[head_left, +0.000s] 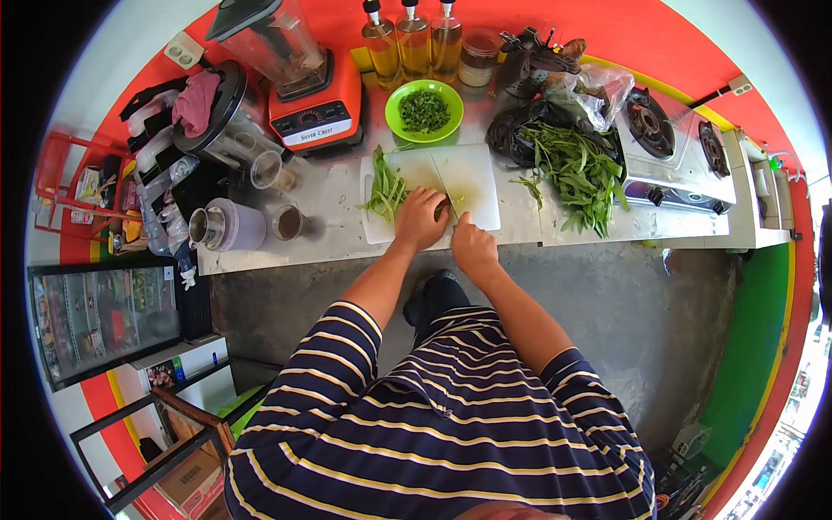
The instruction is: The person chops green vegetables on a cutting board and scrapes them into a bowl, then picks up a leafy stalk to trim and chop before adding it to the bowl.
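Observation:
A white cutting board (pixel 481 169) lies on the metal counter. My right hand (pixel 475 249) is closed round the handle of a knife (pixel 439 173), whose blade points away from me across the board. Just left of the blade, my left hand (pixel 421 218) presses down with bent fingers on a small dark-green bit of leafy greens, mostly hidden under them. More loose leafy greens (pixel 384 189) with pale stems rest on the board's left side. Behind the board stands a bright green bowl (pixel 455 121) holding chopped greens (pixel 424 112).
A large leafy bunch (pixel 576 173) spills from a black bag (pixel 511 134) at right, beside a gas stove (pixel 672 165). A red blender (pixel 316 121), plastic cups (pixel 273 171) and a steel-topped container (pixel 232 225) stand left. Oil bottles (pixel 413 39) line the wall.

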`<state>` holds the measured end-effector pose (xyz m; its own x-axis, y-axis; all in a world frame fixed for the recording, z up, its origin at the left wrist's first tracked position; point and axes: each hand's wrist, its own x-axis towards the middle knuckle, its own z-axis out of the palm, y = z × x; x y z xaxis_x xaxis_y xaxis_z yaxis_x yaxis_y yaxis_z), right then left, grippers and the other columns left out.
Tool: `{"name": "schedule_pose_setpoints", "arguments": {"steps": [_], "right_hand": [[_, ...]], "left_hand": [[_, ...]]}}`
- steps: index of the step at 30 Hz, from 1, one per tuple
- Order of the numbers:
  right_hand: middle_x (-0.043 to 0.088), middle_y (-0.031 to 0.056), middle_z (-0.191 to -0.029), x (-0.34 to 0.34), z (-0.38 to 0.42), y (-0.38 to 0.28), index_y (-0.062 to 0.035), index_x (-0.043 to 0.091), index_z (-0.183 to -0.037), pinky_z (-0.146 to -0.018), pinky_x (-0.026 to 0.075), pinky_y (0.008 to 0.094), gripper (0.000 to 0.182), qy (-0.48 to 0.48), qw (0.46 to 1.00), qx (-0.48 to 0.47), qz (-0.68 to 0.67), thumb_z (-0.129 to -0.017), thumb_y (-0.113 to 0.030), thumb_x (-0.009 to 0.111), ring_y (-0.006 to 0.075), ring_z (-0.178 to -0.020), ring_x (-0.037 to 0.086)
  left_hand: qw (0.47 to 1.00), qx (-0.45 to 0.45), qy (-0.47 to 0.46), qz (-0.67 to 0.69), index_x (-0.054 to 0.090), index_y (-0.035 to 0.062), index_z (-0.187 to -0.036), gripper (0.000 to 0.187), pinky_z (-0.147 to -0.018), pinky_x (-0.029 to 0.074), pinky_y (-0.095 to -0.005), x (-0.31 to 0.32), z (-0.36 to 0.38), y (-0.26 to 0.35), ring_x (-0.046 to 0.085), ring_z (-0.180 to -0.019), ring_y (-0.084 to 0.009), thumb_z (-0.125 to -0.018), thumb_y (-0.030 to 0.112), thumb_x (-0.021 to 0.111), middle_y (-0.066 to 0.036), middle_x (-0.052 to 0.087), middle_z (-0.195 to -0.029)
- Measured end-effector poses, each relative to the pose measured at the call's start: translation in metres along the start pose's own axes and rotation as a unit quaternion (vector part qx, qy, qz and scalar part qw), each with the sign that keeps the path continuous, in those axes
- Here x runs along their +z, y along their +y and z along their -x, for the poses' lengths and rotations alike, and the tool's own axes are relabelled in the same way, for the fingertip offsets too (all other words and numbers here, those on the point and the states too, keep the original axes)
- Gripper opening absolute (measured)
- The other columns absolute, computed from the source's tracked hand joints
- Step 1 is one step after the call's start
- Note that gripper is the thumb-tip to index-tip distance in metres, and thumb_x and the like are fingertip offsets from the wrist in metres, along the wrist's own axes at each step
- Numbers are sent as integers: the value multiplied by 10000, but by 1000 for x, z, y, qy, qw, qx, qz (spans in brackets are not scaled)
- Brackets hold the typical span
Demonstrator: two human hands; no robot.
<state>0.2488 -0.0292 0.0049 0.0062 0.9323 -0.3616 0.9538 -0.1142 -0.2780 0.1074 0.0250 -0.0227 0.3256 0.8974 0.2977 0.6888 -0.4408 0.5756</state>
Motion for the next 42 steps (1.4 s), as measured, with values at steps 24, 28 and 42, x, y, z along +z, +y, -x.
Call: {"name": "schedule_pose_setpoints", "arguments": {"steps": [24,28,42], "right_hand": [[744,215,-902,4,-9,-7,-15,494,-1068,-750,607,449,298,5,999,-19,32,-1039,-310,516,374,-867,750],[742,219,-900,0,-10,-8,-9,478,-1086,-745,603,466,320,1,999,-32,15,-1042,-324,513,381,-858,748],[736,234,-923,1,0,-14,-1,487,-1080,-770,600,468,321,-29,1000,-8,-6,-1036,-317,524,387,-893,744]], "left_hand": [[999,-16,27,22,656,33,-925,124,-882,434,-444,-5,6,-7,543,-968,-344,-832,113,671,-118,608,-927],[999,-5,37,34,654,30,-925,124,-871,438,-449,-6,5,-8,543,-967,-344,-834,113,671,-120,607,-928],[997,-2,78,-12,691,44,-896,69,-794,495,-444,-3,19,7,581,-924,-322,-836,61,660,-93,636,-935]]}}
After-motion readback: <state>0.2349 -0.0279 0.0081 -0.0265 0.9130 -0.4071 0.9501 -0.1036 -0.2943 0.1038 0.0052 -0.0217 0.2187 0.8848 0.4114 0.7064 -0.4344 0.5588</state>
